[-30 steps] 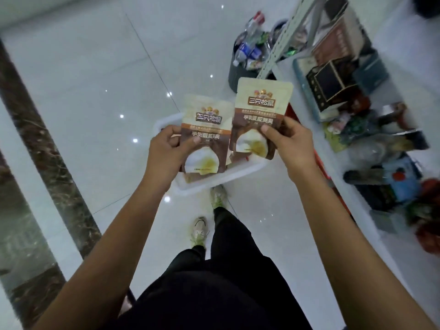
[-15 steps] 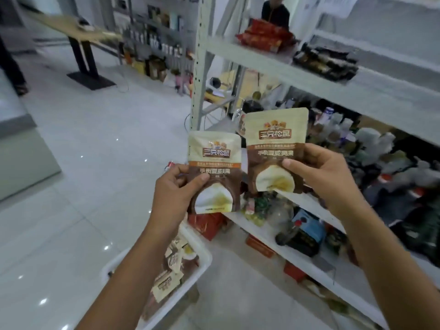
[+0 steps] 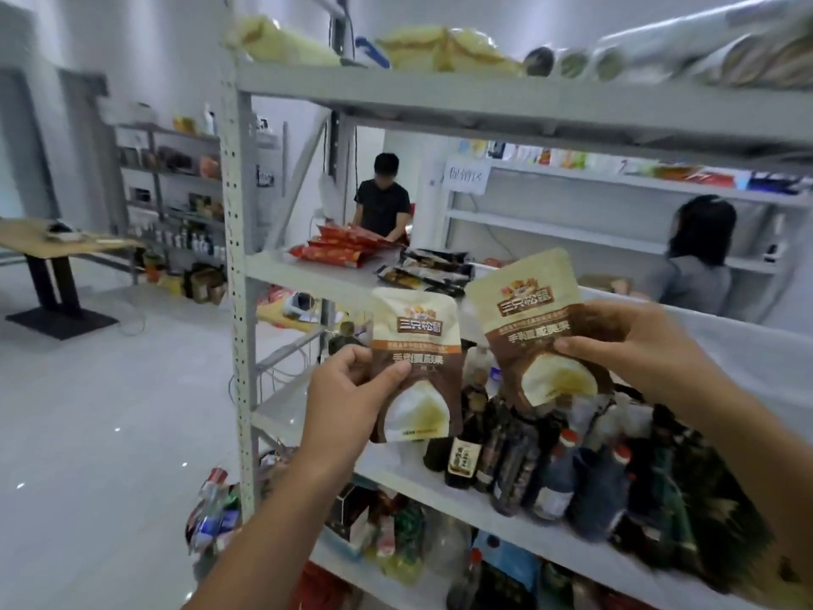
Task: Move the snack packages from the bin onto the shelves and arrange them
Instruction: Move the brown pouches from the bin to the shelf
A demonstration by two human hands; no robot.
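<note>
Left hand [image 3: 347, 389] pinches left pouch [image 3: 415, 367], right hand [image 3: 633, 345] pinches right pouch [image 3: 536, 328] (thumbs over fronts). Risk: a loose pinch drops one onto the bottles [image 3: 519, 451], short of the shelf [image 3: 308, 275] front edge.

Rack in front of me: grey metal shelves [image 3: 572, 121] on a perforated front-left post [image 3: 237, 257].

Top shelf [image 3: 352, 88]: yellow bags [image 3: 286, 41] at the left end. Rolled goods [image 3: 712, 50] lie along the right, blurred.

Second shelf [image 3: 308, 270]: red packets [image 3: 338, 250] stacked near the left end, with dark packets [image 3: 433, 270] just right of them.

Third shelf [image 3: 396, 471]: dark bottles [image 3: 506, 451] stand upright, packed together from the middle toward the right end.

Lowest shelf [image 3: 334, 559] in my view: mixed small goods [image 3: 396, 534], too blurred to name.

Floor [image 3: 88, 433]: pale glossy tile. A cluster of plastic bottles [image 3: 211, 508] sits by the foot of the post.
</note>
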